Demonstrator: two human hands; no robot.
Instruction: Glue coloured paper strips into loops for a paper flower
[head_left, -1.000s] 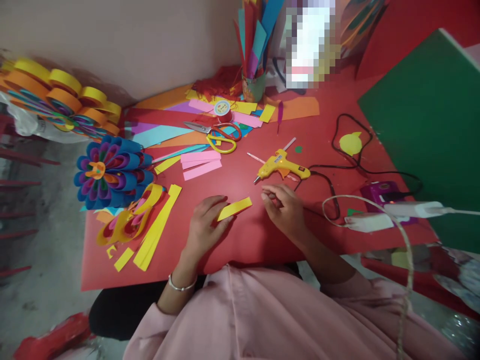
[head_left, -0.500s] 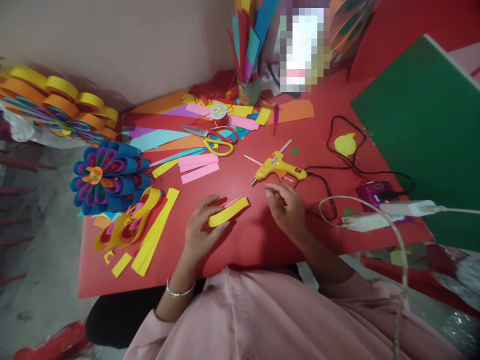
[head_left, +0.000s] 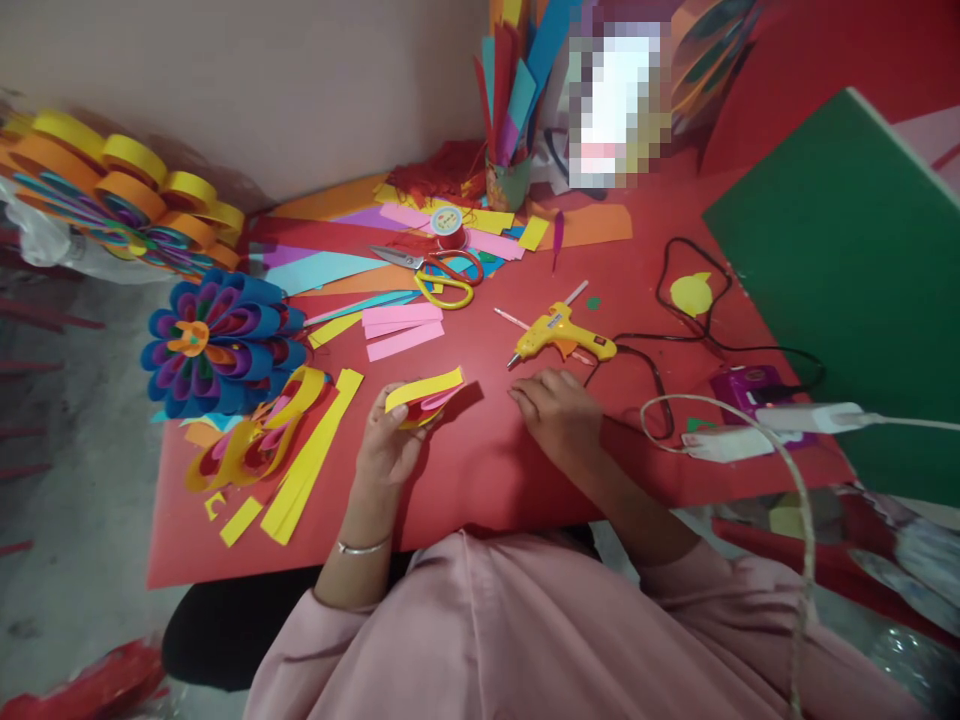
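My left hand (head_left: pixel 388 440) is closed on a looped paper petal (head_left: pixel 424 395), yellow outside with pink and red layers inside, and lifts it just above the red table (head_left: pixel 487 470). My right hand (head_left: pixel 553 410) rests on the table to the right of the petal, fingers curled loosely and holding nothing that I can see. A yellow hot glue gun (head_left: pixel 562 335) lies just beyond my right hand, nozzle pointing left. Finished yellow petals (head_left: pixel 259 440) and loose yellow strips (head_left: pixel 311 465) lie left of my left hand.
A blue and purple paper flower (head_left: pixel 217 345) sits at the left edge, larger orange-yellow flowers (head_left: pixel 112 190) behind it. Pink strips (head_left: pixel 401 328), scissors (head_left: pixel 439 270), a thread spool (head_left: pixel 448 222) and a cup of paper strips (head_left: pixel 514 120) lie further back. Cables (head_left: pixel 697 330), a white adapter (head_left: pixel 810 418) and a green board (head_left: pixel 847 260) fill the right.
My left hand has raised the yellow strip from the table and curled it into a loop with pink inside, moving it left. My right hand has drawn slightly nearer and settled on the table.
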